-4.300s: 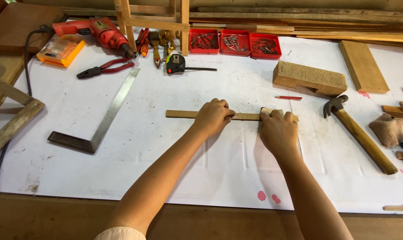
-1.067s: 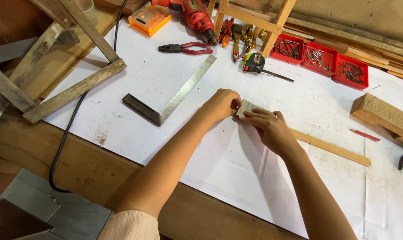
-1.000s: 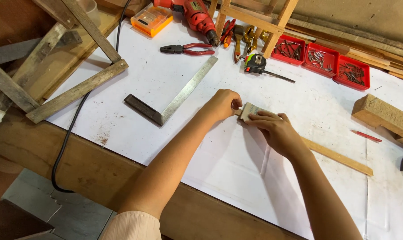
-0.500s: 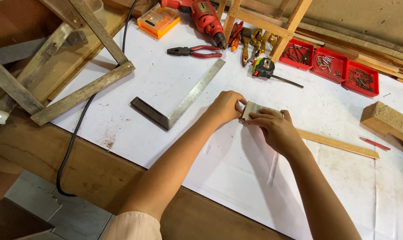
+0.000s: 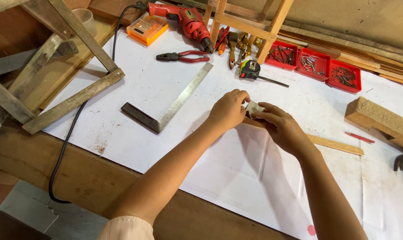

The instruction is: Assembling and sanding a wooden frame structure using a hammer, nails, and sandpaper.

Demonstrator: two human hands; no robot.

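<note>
Gripping small pale block point(image 5: 253, 107): left hand point(image 5: 228, 110), right hand point(image 5: 281, 126) | white-covered workbench point(image 5: 134, 91) | workshop

Orange bit case point(image 5: 146, 28) far left; three red trays point(image 5: 313, 64) far right, perhaps holding screws.

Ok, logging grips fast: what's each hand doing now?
Left hand: closed on the wooden strip's end.
Right hand: fingers pinching small pale block.

— Where is the wooden strip point(image 5: 334, 144) laid?
— On the bench point(image 5: 134, 89), under both hands, left hand point(image 5: 228, 110) beside right hand point(image 5: 282, 129).
— And the square point(image 5: 170, 106)?
— It is placed left of them; the pliers point(image 5: 183, 56) and tape measure point(image 5: 250, 69) are set behind.
</note>
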